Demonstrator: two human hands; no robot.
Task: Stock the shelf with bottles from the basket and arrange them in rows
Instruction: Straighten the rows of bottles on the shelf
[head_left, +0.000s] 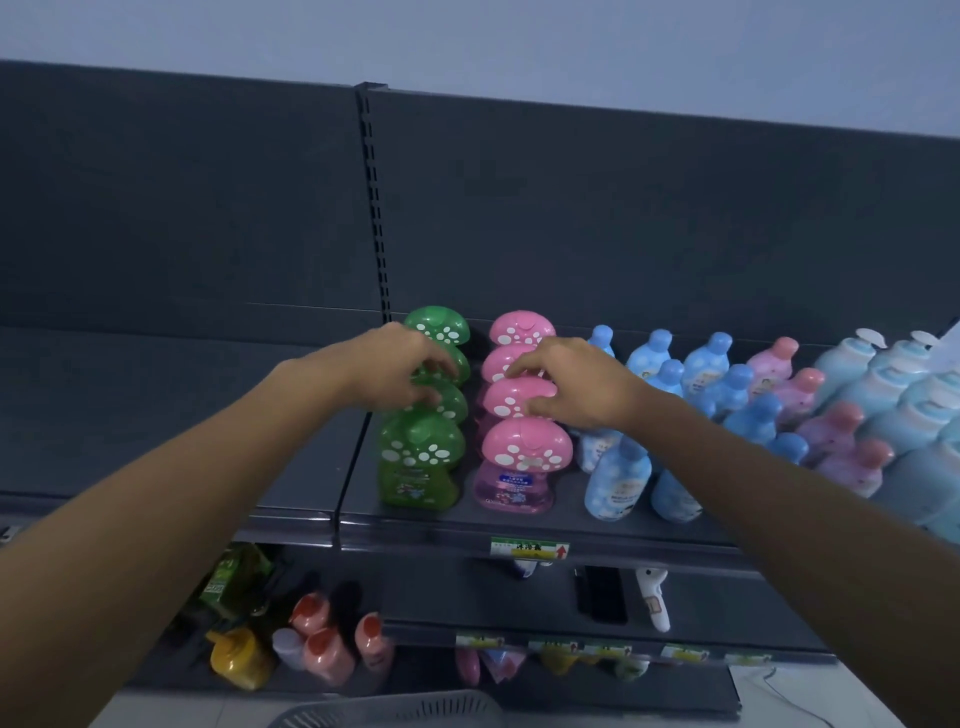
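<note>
- Left hand (395, 366) reaches over the green row (431, 400), fingers curled down on the cap of a middle green bottle; grasp looks loose, can't tell if it's actually gripping.
- Right hand (571, 382) over the pink row (519, 400), fingers and thumb around the cap of the third pink bottle (511, 397) from the far end.
- Both rows run near to far on the shelf (467, 514), four bottles each, upright, side by side with a narrow gap.
- Blue bottles (670, 415) in rows just right of pink; purple-pink ones and pale pump bottles farther right.
- Price tag (529, 547) on shelf edge, near side.
- Lower shelves hold orange, yellow, green items.
- Basket (395, 709) rim at bottom centre, near; contents not visible.
</note>
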